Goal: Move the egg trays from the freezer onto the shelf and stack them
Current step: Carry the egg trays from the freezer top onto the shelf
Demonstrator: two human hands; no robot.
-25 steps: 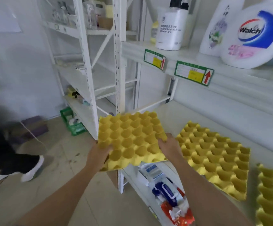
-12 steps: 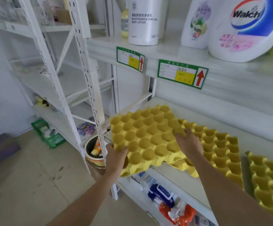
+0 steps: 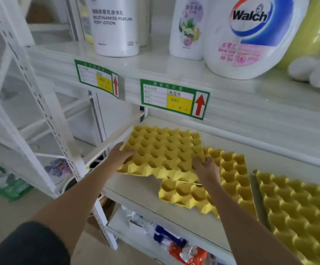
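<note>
I hold a yellow egg tray (image 3: 163,152) over the white shelf (image 3: 140,190), at its left end. My left hand (image 3: 120,154) grips the tray's left edge and my right hand (image 3: 205,167) grips its right front corner. The tray's right side overlaps a second yellow egg tray (image 3: 229,180) that lies flat on the shelf. A third yellow tray (image 3: 298,211) lies further right, cut off by the frame edge. The freezer is out of sight.
The shelf above carries a white lotion bottle (image 3: 115,25), a Walch detergent jug (image 3: 250,35) and green price labels (image 3: 174,98). Packets (image 3: 174,243) fill the shelf below. A white upright post (image 3: 40,104) and a green basket (image 3: 8,184) stand at left.
The held tray has moved forward and right from in front of the rack onto the shelf, and now partly covers the second tray. My view has closed in on the shelf.
</note>
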